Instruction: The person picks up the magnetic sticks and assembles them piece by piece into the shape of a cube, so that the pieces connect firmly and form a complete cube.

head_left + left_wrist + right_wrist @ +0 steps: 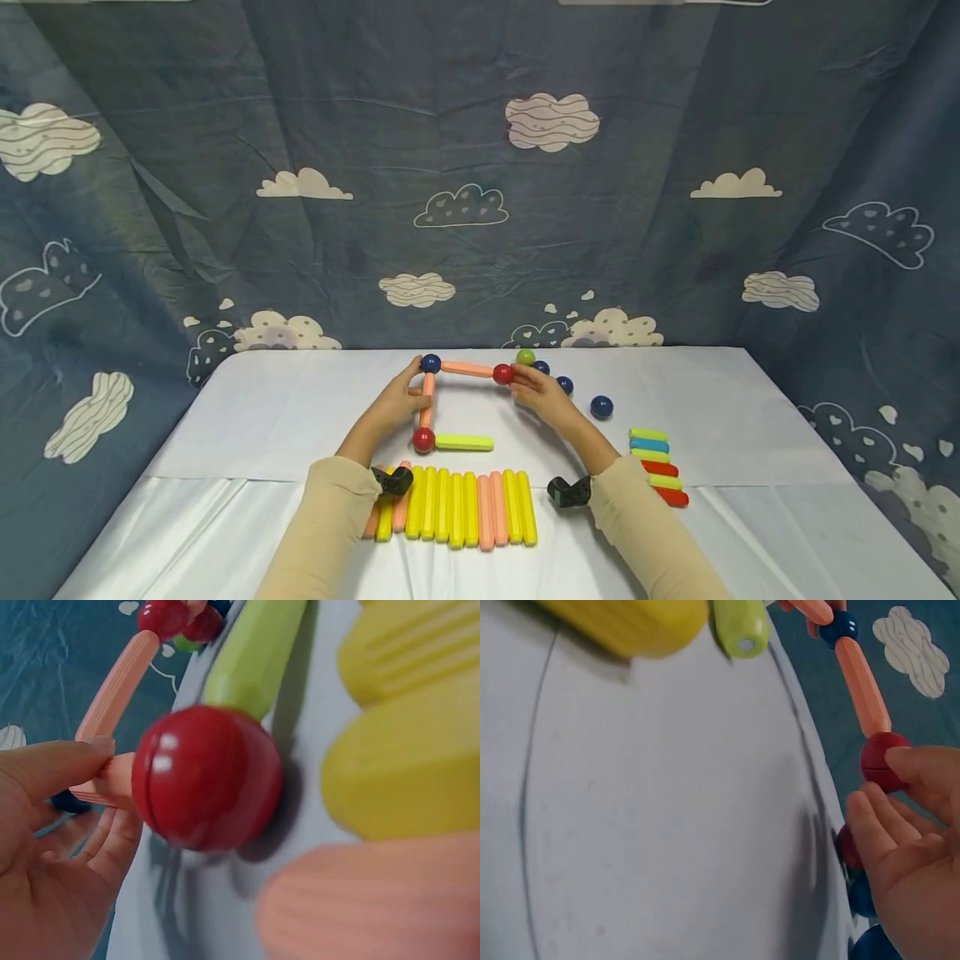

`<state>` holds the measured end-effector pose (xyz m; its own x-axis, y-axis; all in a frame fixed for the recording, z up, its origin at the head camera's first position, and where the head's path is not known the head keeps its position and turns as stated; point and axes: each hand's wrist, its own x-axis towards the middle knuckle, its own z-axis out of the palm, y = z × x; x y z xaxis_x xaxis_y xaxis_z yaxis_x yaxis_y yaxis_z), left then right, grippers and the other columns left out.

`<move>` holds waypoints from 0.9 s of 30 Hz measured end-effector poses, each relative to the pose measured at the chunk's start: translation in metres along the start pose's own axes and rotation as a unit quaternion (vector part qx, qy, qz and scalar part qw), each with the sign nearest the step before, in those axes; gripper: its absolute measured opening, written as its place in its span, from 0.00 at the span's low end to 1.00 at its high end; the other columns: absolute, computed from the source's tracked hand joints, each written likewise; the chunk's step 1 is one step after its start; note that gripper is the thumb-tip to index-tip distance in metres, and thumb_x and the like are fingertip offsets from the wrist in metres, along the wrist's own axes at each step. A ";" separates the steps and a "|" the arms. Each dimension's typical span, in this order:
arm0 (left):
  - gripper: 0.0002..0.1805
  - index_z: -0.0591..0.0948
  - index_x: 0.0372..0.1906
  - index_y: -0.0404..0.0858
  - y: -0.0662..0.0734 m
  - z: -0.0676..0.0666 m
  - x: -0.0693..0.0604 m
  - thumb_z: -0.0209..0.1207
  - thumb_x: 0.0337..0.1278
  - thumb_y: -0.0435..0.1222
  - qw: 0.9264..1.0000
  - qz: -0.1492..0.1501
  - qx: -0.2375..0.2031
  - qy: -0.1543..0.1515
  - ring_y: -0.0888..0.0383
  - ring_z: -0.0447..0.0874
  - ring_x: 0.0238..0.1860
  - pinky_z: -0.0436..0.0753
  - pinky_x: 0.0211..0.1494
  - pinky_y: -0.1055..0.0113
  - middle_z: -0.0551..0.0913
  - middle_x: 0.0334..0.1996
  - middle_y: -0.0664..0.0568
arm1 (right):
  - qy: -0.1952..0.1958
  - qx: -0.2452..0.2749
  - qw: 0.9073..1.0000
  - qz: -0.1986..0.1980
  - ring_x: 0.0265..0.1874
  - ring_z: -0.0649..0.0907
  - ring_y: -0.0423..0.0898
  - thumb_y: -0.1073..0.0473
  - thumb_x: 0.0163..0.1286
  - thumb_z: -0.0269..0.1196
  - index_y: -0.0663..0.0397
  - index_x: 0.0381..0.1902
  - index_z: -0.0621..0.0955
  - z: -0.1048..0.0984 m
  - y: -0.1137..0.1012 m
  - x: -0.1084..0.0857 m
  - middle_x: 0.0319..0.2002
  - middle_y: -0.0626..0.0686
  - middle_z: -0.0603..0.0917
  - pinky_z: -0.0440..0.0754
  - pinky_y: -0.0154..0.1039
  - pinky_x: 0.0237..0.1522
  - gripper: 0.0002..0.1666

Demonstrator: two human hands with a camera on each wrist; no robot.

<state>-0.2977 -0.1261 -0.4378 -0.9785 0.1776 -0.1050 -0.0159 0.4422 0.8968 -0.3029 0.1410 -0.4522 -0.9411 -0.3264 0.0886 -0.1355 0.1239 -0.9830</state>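
Left hand (392,406), fingers pinching pink rod (427,417) between blue ball (431,363) and near red ball (423,440), right hand (549,397), fingers pinching far red ball (502,374) ending second pink rod (467,368), assembly toward worktop's (277,408) far edge

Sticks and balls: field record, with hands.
left hand: pinches orange stick joining blue ball and near red ball
right hand: pinches far red ball
between blue and far red: second orange stick
at near red ball: lime stick
front row: yellow sticks, orange sticks
right group: lime, blue, red sticks
loose: green ball, three blue balls, red ball
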 end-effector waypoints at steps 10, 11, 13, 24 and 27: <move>0.36 0.57 0.67 0.36 -0.007 0.004 -0.002 0.58 0.54 0.33 0.996 -0.015 0.086 -0.006 0.48 0.73 0.49 0.74 0.48 0.56 0.65 0.59 0.39 | -0.028 -0.067 0.997 0.037 0.56 0.68 0.59 0.74 0.62 0.54 0.72 0.63 0.59 0.000 0.009 -0.001 0.60 0.69 0.63 0.69 0.43 0.53 0.31; 0.35 0.57 0.67 0.36 -0.006 0.003 -0.003 0.57 0.54 0.33 0.996 -0.011 0.094 -0.003 0.48 0.72 0.50 0.73 0.48 0.56 0.65 0.59 0.39 | -0.029 -0.067 0.997 0.031 0.57 0.68 0.60 0.74 0.62 0.54 0.73 0.63 0.59 -0.001 0.008 -0.002 0.60 0.69 0.63 0.69 0.43 0.53 0.31; 0.34 0.59 0.66 0.38 -0.002 0.002 -0.005 0.57 0.54 0.34 0.994 -0.007 0.106 0.004 0.47 0.71 0.52 0.73 0.50 0.55 0.64 0.60 0.40 | -0.028 -0.065 0.997 0.021 0.57 0.68 0.60 0.73 0.62 0.54 0.72 0.63 0.59 -0.004 0.006 -0.005 0.60 0.68 0.63 0.68 0.44 0.53 0.31; 0.21 0.76 0.51 0.43 0.004 0.000 -0.036 0.64 0.48 0.39 0.964 0.154 0.215 -0.014 0.46 0.65 0.53 0.65 0.54 0.50 0.71 0.55 0.49 | 0.020 -0.120 0.992 -0.044 0.53 0.71 0.60 0.65 0.62 0.60 0.67 0.59 0.66 -0.032 -0.006 -0.030 0.56 0.66 0.69 0.74 0.45 0.49 0.29; 0.22 0.77 0.50 0.45 0.001 0.004 -0.043 0.66 0.46 0.41 0.946 0.180 0.262 -0.063 0.50 0.65 0.52 0.63 0.55 0.51 0.75 0.51 0.53 | 0.065 -0.151 0.985 -0.056 0.51 0.73 0.58 0.65 0.60 0.62 0.66 0.56 0.70 -0.041 -0.004 -0.033 0.53 0.65 0.72 0.73 0.48 0.49 0.26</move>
<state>-0.2545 -0.1302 -0.4336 -0.8687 0.4877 0.0869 0.4498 0.7030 0.5509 -0.2842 0.1895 -0.4450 -0.9442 -0.2336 0.2324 -0.3077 0.3727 -0.8755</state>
